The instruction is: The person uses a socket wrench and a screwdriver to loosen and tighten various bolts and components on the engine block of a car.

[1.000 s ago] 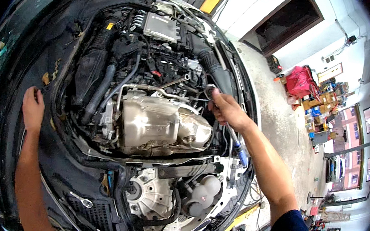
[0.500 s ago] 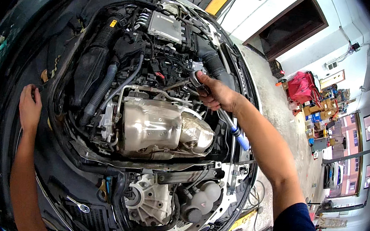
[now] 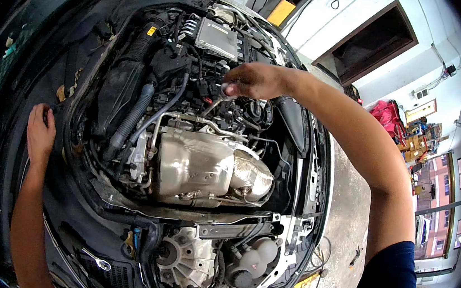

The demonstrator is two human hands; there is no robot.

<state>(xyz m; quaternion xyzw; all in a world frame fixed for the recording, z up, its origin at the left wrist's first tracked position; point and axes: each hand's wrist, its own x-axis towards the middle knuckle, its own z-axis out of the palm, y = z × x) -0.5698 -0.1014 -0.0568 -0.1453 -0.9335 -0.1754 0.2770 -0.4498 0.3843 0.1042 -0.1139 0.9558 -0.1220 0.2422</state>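
In the head view, a silvery heat shield [image 3: 195, 163] sat in a car's engine bay. Just above it, the right hand [image 3: 248, 82] was closed around the upper end of a metal-shafted tool [image 3: 212, 105], whose shaft slanted down and left toward the shield; the grip's far side was hidden. Well left of the shield, the left hand [image 3: 41, 131] lay open, fingers loosely bent, over black trim. A grey corrugated hose [image 3: 135, 116] ran left of the shield. Below the shield stood a pale reservoir [image 3: 259, 254]; below and left of it, a chrome ratchet [image 3: 103, 264] lay.
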